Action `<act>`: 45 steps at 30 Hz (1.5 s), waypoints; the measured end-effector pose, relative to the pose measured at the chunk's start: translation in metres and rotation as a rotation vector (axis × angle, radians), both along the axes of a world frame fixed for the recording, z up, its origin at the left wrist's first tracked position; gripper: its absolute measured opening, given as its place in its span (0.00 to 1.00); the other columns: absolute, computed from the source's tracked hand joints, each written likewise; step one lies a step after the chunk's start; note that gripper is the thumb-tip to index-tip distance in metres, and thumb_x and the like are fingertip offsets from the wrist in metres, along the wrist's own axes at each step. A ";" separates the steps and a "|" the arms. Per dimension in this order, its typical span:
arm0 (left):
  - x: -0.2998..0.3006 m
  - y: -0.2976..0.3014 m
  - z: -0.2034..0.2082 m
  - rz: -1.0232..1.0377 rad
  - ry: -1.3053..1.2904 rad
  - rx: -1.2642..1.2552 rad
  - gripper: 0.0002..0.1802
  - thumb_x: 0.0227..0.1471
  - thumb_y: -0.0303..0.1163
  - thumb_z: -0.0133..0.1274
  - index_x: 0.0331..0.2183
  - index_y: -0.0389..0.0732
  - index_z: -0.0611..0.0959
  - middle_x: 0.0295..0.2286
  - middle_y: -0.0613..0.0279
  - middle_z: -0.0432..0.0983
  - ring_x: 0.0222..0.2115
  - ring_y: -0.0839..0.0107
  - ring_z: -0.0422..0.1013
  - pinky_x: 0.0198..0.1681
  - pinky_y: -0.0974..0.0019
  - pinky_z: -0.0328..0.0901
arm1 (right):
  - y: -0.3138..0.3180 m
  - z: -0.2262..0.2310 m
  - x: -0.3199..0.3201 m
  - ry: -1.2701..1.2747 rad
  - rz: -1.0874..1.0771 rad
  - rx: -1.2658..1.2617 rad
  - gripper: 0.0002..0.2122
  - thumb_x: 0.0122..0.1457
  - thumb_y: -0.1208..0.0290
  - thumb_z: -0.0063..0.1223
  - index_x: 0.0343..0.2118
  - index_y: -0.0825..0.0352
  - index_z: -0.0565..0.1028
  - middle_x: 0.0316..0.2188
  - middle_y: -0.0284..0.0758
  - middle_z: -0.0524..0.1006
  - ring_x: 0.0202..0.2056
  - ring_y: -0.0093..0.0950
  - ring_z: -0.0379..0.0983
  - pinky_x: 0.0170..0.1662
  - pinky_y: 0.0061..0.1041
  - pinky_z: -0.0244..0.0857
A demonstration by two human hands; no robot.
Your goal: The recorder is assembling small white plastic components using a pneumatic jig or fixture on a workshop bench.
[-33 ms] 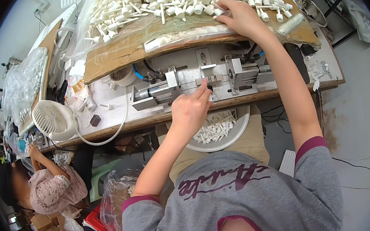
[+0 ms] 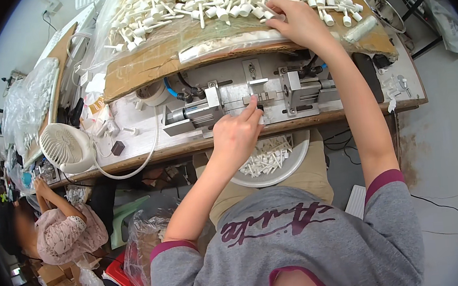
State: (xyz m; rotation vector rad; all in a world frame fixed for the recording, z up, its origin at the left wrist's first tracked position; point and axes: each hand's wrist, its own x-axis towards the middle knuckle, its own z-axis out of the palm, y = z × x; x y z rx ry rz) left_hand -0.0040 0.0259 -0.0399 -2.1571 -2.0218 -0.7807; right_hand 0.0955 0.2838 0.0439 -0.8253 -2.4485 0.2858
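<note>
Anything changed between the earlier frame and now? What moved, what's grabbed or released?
Very little: at most a slight shift of the right hand's fingers at the edge of the white pieces. No clear grab or release. Unchanged: left hand at the metal fixture.

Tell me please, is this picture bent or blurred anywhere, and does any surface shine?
Head view: the table edge bows slightly, and black fills the corners; head view: the left hand and right hand look fairly sharp; head view: clear plastic at left shows pale glints.
</note>
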 end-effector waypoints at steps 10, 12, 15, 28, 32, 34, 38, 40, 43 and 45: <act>-0.001 0.004 0.014 -0.019 -0.124 0.092 0.20 0.40 0.32 0.67 0.39 0.42 0.83 0.46 0.62 0.79 0.24 0.65 0.77 0.28 0.67 0.71 | -0.070 0.001 0.036 0.562 -0.002 -0.412 0.11 0.62 0.66 0.55 0.39 0.69 0.79 0.30 0.35 0.82 0.29 0.23 0.77 0.36 0.24 0.69; 0.005 0.016 0.028 -0.005 -0.258 0.296 0.23 0.40 0.28 0.68 0.42 0.41 0.82 0.42 0.61 0.80 0.25 0.68 0.77 0.30 0.68 0.71 | -0.101 -0.013 0.031 0.696 0.065 -0.697 0.12 0.66 0.66 0.50 0.40 0.71 0.79 0.31 0.33 0.82 0.29 0.19 0.75 0.36 0.22 0.69; 0.011 0.031 0.046 0.010 -0.431 0.410 0.22 0.43 0.26 0.65 0.43 0.41 0.79 0.30 0.62 0.77 0.27 0.68 0.76 0.28 0.67 0.70 | -0.138 -0.025 0.031 0.565 0.207 -0.804 0.14 0.69 0.68 0.43 0.45 0.71 0.77 0.33 0.34 0.80 0.35 0.21 0.75 0.40 0.24 0.70; 0.014 -0.009 -0.001 0.010 -0.114 0.155 0.17 0.38 0.28 0.66 0.35 0.41 0.85 0.47 0.63 0.79 0.33 0.68 0.76 0.35 0.66 0.70 | 0.004 -0.014 -0.013 0.110 -0.044 0.501 0.09 0.57 0.70 0.59 0.40 0.67 0.79 0.29 0.33 0.77 0.30 0.26 0.75 0.31 0.24 0.66; 0.014 -0.002 -0.007 0.030 0.030 0.123 0.16 0.38 0.29 0.66 0.35 0.41 0.85 0.46 0.63 0.80 0.26 0.72 0.77 0.28 0.69 0.65 | -0.007 -0.009 -0.025 0.017 -0.110 0.323 0.13 0.55 0.67 0.59 0.38 0.72 0.78 0.36 0.44 0.77 0.35 0.42 0.76 0.38 0.35 0.70; 0.013 0.003 -0.005 0.016 0.098 0.092 0.16 0.38 0.29 0.66 0.35 0.41 0.85 0.46 0.61 0.80 0.26 0.72 0.77 0.28 0.69 0.65 | -0.017 -0.003 -0.015 0.117 -0.038 0.330 0.13 0.55 0.67 0.59 0.38 0.72 0.78 0.33 0.45 0.77 0.34 0.42 0.76 0.38 0.36 0.70; 0.020 0.001 0.003 0.055 0.261 0.003 0.16 0.38 0.30 0.66 0.35 0.41 0.86 0.46 0.59 0.80 0.24 0.73 0.76 0.29 0.69 0.66 | -0.065 0.036 0.011 0.224 -0.038 -0.052 0.11 0.55 0.69 0.58 0.37 0.72 0.78 0.29 0.43 0.77 0.30 0.38 0.75 0.37 0.35 0.69; 0.022 -0.001 -0.003 0.079 0.307 -0.010 0.15 0.38 0.30 0.66 0.34 0.41 0.86 0.46 0.59 0.80 0.24 0.72 0.76 0.28 0.69 0.66 | -0.077 0.041 0.020 0.268 -0.054 -0.281 0.10 0.55 0.70 0.57 0.37 0.71 0.79 0.28 0.43 0.77 0.30 0.36 0.75 0.36 0.34 0.69; 0.014 0.004 -0.006 0.055 0.206 0.027 0.14 0.39 0.31 0.66 0.33 0.41 0.86 0.45 0.58 0.80 0.23 0.71 0.77 0.28 0.69 0.66 | -0.077 0.029 0.041 0.399 0.039 -0.440 0.09 0.56 0.72 0.58 0.38 0.69 0.79 0.26 0.36 0.77 0.27 0.27 0.74 0.31 0.28 0.66; 0.011 0.005 -0.006 0.035 0.136 0.034 0.14 0.39 0.31 0.66 0.33 0.41 0.86 0.45 0.58 0.80 0.22 0.70 0.77 0.28 0.69 0.67 | -0.078 0.019 0.050 0.450 0.131 -0.538 0.10 0.57 0.73 0.60 0.41 0.68 0.78 0.22 0.26 0.74 0.22 0.15 0.70 0.24 0.15 0.60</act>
